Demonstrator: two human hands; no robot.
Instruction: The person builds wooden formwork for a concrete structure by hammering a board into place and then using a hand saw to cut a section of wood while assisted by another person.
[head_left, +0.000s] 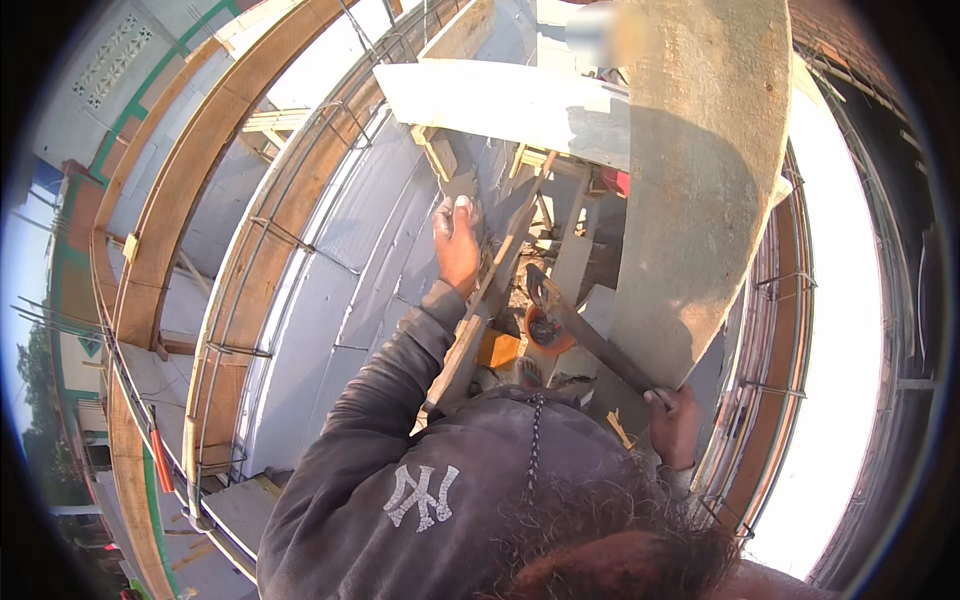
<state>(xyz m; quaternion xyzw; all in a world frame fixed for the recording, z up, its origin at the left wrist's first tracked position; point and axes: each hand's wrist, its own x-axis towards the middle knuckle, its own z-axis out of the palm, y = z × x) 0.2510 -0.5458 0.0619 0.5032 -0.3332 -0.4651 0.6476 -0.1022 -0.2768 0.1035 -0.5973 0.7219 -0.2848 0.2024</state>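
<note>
My right hand (674,428) is closed around the handle end of a hammer (605,348). The hammer slants up to the left, its head over the gap between the boards. My left hand (457,248) reaches forward with its thumb up and fingers curled in. Whatever those fingers hold, if anything, is too small or hidden to name. Just beyond the left fingertips is a short wood block (434,152), under the edge of a bright white panel (490,103). A narrow wood strip (462,352) runs beside my left forearm.
A wide wooden board (705,170) stretches away in front, right of centre. Below the hammer sits an orange bucket (548,330) near a foot (528,372). Rebar cages (262,225) and curved timber forms (180,215) flank the left; more rebar (783,390) lies right.
</note>
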